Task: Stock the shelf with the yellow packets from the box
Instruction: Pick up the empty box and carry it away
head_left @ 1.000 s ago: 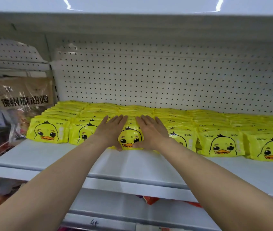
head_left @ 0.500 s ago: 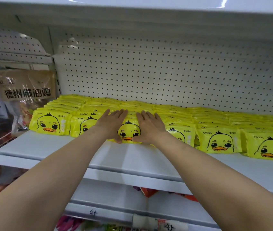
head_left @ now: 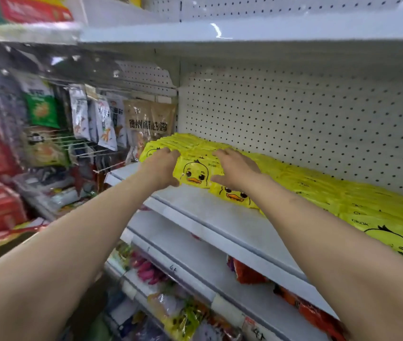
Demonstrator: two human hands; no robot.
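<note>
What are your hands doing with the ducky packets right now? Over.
Left hand and right hand each have a grip on one side of a yellow duck packet. Packet at the row's front, on the shelf. Nothing in the way.

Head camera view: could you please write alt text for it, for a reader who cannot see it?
Two bare hands, left hand and right hand, grip a yellow duck-face packet among rows of yellow packets on a white shelf.

Packets (head_left: pixel 318 190) in rows on shelf (head_left: pixel 220 217), pegboard (head_left: pixel 294 124) behind, 2 hands (head_left: pixel 161 166) flanking front-left packet (head_left: pixel 196 172)
</note>
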